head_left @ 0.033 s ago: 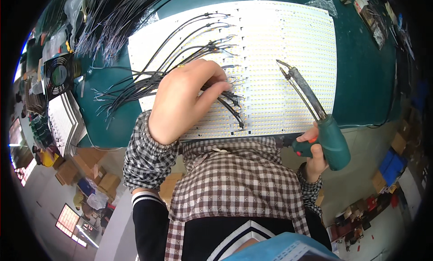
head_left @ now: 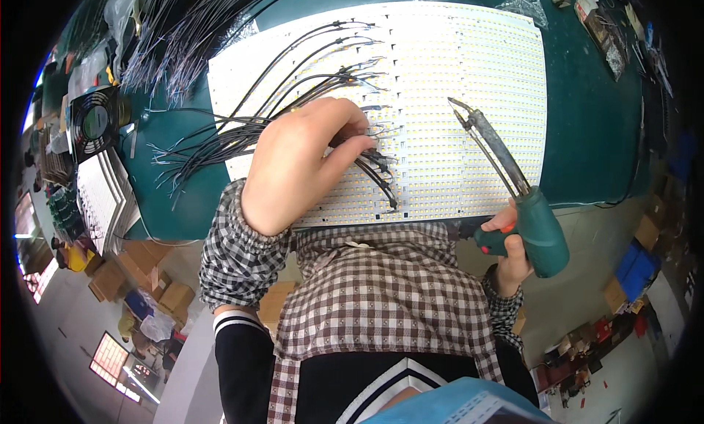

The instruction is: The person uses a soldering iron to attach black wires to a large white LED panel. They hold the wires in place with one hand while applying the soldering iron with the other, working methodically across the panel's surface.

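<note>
My left hand (head_left: 299, 160) is over a white LED panel (head_left: 469, 57) covered with rows of small yellow chips. Its thumb and forefinger pinch a black cable, whose thin wire ends show just past the fingertips. Several more black cables (head_left: 220, 141) run under the hand, their stripped ends spread at the left; others lie along the panel's middle column. In my right hand (head_left: 513, 255) is a green-handled soldering gun (head_left: 543, 233), gripped round its handle. Its metal tip points up and left above the panel's right half, apart from the wires.
The panel lies on a green table (head_left: 587, 123). At the far left are a bundle of loose cables (head_left: 198, 42), a black fan (head_left: 95, 122) and stacked white panels (head_left: 106, 196). A worn box (head_left: 601, 28) sits at the far right. Cardboard boxes (head_left: 154, 277) stand on the floor.
</note>
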Tool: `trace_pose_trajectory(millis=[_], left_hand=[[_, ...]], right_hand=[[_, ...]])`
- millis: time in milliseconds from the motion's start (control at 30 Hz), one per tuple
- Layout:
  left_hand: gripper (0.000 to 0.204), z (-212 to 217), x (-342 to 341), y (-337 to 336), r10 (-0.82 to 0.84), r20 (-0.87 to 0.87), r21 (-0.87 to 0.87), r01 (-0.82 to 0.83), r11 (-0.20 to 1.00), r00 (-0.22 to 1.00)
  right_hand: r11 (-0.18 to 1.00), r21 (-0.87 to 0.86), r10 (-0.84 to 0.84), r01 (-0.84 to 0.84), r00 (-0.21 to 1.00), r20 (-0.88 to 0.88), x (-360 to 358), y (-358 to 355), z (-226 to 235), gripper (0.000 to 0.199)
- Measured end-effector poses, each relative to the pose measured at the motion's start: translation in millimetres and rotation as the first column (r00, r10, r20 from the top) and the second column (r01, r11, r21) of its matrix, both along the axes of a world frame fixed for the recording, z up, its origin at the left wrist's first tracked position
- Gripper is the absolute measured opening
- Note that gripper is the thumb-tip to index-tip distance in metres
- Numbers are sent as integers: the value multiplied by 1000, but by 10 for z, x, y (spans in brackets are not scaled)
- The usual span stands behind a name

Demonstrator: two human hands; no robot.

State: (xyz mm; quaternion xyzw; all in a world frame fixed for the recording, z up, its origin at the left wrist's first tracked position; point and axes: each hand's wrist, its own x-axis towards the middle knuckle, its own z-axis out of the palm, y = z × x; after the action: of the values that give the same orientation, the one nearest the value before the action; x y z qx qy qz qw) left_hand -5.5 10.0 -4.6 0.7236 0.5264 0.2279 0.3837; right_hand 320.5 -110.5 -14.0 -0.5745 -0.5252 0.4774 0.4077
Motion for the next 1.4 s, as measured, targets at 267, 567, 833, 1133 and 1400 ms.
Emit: trace_pose_trajectory(millis=[267,567,833,1133,1400], left_hand=[[18,-90,41,127,-49,87,-73,55,996,995],[12,-117,84,192,-46,155,-76,58,995,987],[8,-310,156,161,-1,151,37,-5,999,989],[7,-352,284,138,123,96,71,-130,989,988],[7,-350,333,100,147,189,84,-165,983,971]], right_hand=[[1000,14,2,-2,1000,10,-4,-31,21,69],[996,80,24,-28,999,45,-12,-44,3,67],[1000,16,19,-19,1000,17,-41,-56,48,65],[999,-15,-31,31,999,43,-82,-76,43,68],[998,-68,-3,8,998,68,-102,-52,81,69]])
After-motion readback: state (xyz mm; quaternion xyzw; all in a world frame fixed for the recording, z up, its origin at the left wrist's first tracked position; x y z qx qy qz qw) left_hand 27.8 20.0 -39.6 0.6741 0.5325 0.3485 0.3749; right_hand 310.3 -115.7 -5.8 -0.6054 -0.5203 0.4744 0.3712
